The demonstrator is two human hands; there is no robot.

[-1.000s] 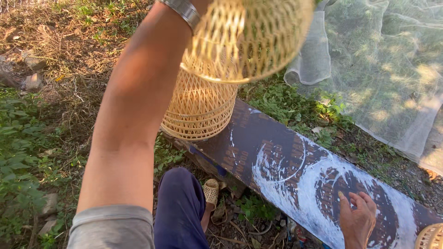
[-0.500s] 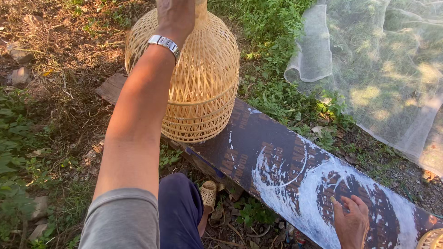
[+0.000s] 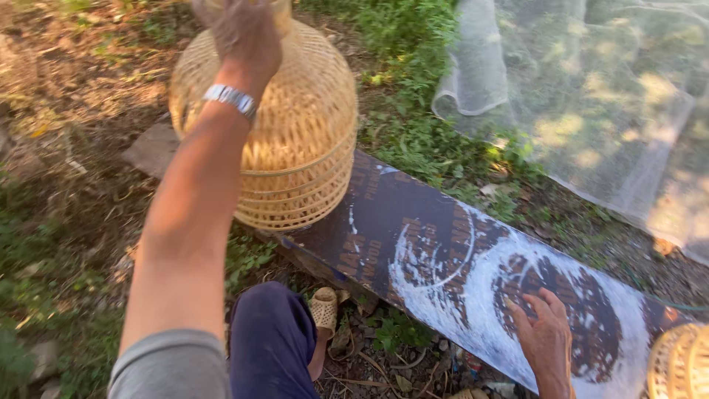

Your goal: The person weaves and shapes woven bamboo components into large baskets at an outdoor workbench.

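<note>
My left hand [image 3: 244, 33], with a metal watch on the wrist, reaches out and grips the top of a dome-shaped woven bamboo basket [image 3: 295, 140]. That basket sits over others of the same kind, stacked on the left end of a long dark board [image 3: 413, 244] smeared with white rings. The hand is blurred. My right hand [image 3: 546, 340] rests flat on the board's white-stained right part, fingers spread, holding nothing.
The rim of another woven basket [image 3: 679, 366] shows at the bottom right corner. A white net sheet [image 3: 591, 96] lies on the grass at the upper right. My leg in dark trousers and a tan sandal [image 3: 323, 310] are beside the board. Dirt and weeds lie all around.
My left hand brought a basket down from up near the camera onto the stack on the board. The right hand stayed on the board.
</note>
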